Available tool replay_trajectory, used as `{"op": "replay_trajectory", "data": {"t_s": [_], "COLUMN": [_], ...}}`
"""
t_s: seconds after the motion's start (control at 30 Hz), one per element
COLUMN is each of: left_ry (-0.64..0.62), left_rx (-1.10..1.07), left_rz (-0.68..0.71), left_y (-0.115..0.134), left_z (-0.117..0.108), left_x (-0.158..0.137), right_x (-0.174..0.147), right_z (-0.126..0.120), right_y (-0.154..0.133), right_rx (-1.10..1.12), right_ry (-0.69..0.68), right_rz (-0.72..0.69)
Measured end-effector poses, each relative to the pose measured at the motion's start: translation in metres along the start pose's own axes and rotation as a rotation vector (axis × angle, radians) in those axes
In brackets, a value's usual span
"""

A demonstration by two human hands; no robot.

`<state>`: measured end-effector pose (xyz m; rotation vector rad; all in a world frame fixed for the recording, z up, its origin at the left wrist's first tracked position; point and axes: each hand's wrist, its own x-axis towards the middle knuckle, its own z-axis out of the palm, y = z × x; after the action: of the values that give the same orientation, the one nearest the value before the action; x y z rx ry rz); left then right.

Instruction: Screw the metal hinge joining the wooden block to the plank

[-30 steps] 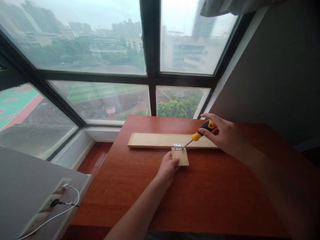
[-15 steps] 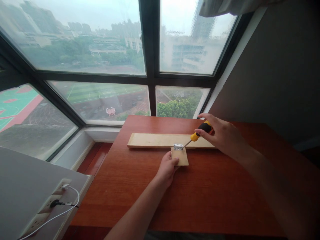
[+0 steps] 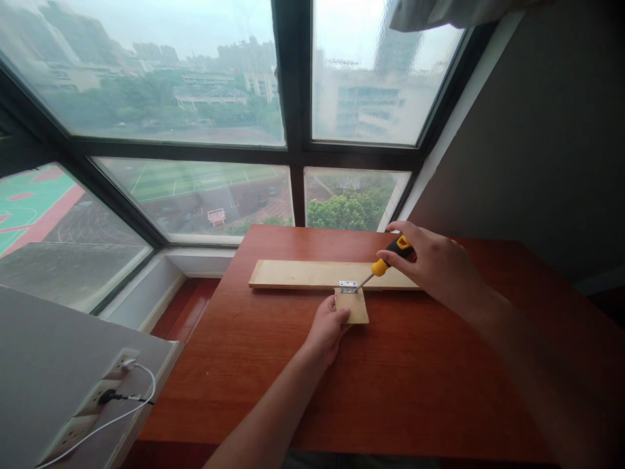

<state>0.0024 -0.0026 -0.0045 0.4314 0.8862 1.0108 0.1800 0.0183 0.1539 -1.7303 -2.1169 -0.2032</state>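
Two hands work at the hinge (image 3: 348,286): your right hand (image 3: 434,264) grips the screwdriver (image 3: 385,263), tip on it; your left hand (image 3: 326,327) pinches the small block (image 3: 353,309) just below it.

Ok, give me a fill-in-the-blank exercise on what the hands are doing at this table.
1. The right hand grips a ____ with a yellow and black handle.
2. Its tip meets the small metal ____ joining the two pieces of wood.
3. The left hand steadies the small wooden block, which lies on the ____ side of the long board.

Missing words: screwdriver; hinge; near
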Motion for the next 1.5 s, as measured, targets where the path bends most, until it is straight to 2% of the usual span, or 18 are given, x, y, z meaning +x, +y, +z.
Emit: {"op": "replay_trajectory", "data": {"t_s": [0.07,0.23,0.3,0.4,0.5,0.73,0.8,0.9,1.0,1.07,1.17,1.23,1.4,1.5], "left_ry": [0.000,0.000,0.004,0.007,0.005,0.008,0.000,-0.011,-0.010,-0.006,0.000,-0.002,-0.005,-0.005], "left_rx": [-0.003,-0.001,0.001,0.006,0.007,0.003,0.004,0.009,0.016,0.022,0.024,0.021,0.015,0.015], "left_rz": [0.002,0.001,0.002,0.005,0.004,0.000,0.001,0.003,0.000,-0.004,-0.007,-0.009,-0.005,-0.001], "left_y": [0.0001,0.0006,0.0007,0.0011,0.0013,0.0011,0.0015,0.0023,0.0027,0.0027,0.0024,0.0021,0.0025,0.0031], "left_z": [0.0000,0.0004,0.0007,0.0011,0.0012,0.0005,0.0007,0.0011,0.0011,0.0010,0.0006,0.0003,0.0004,0.0009], "left_x": [-0.0001,-0.0003,-0.0004,-0.0006,-0.0003,0.0004,-0.0001,-0.0010,-0.0013,-0.0012,-0.0010,-0.0009,-0.0015,-0.0022], "right_x": [0.0000,0.0006,0.0009,0.0013,0.0010,0.0012,0.0013,0.0004,-0.0007,-0.0008,0.0001,0.0008,0.0000,-0.0008], "right_z": [-0.0016,-0.0079,-0.0069,-0.0035,-0.0031,-0.0073,-0.0045,0.0001,0.0007,-0.0013,-0.0044,-0.0046,0.0003,0.0015], "right_y": [-0.0015,-0.0015,-0.0010,-0.0009,-0.0016,0.0031,0.0041,0.0021,-0.0009,-0.0008,0.0028,0.0053,0.0034,0.0009], "right_rx": [-0.001,0.269,0.221,0.033,-0.060,0.271,0.216,0.009,-0.096,-0.040,0.187,0.263,-0.005,-0.067], "right_ry": [-0.023,-0.151,-0.131,-0.059,-0.052,-0.160,-0.118,-0.007,0.032,0.004,-0.090,-0.117,0.013,0.026], "right_rz": [0.020,-0.050,-0.051,-0.009,0.049,-0.032,-0.057,-0.040,-0.011,-0.003,-0.033,-0.055,-0.007,0.032]}}
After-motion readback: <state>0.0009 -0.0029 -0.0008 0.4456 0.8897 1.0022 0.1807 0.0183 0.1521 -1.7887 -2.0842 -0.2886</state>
